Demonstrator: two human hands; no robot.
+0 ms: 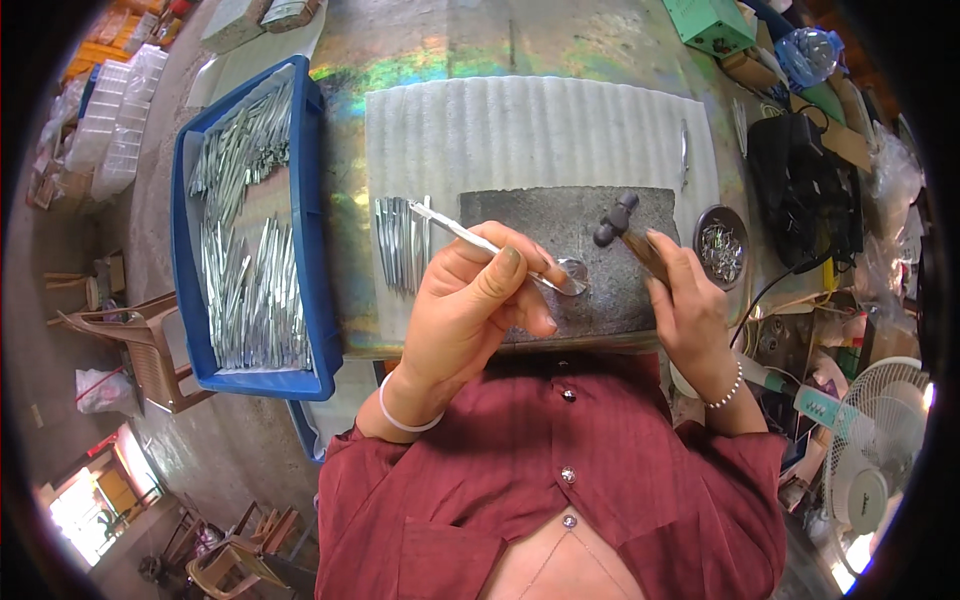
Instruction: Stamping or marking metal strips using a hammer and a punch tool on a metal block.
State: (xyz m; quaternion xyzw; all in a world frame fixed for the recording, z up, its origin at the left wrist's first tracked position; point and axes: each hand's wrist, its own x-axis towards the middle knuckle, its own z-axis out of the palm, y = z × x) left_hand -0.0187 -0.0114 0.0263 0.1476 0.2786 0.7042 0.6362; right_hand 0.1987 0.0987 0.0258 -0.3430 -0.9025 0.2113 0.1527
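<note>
Here's the surface (pixel 450 60), foam sheet (pixel 540 125) spread under the dark pad (pixel 600 312), blue tray (pixel 311 225) of metal strips well left of that pad. And the hands! The right hand (pixel 693 315), at the pad's right edge, is wrapped round a hammer (pixel 614 220), its head above the pad. The left hand (pixel 460 290), by the pad's left side, pinches one slim metal strip (pixel 455 229) between thumb and forefinger, other fingers loosely curled; its lower end reaches over the pad, near a small round shiny piece (pixel 573 272). Looks like positioning before a tap; that calls for a steady strip and clear fingers.
</note>
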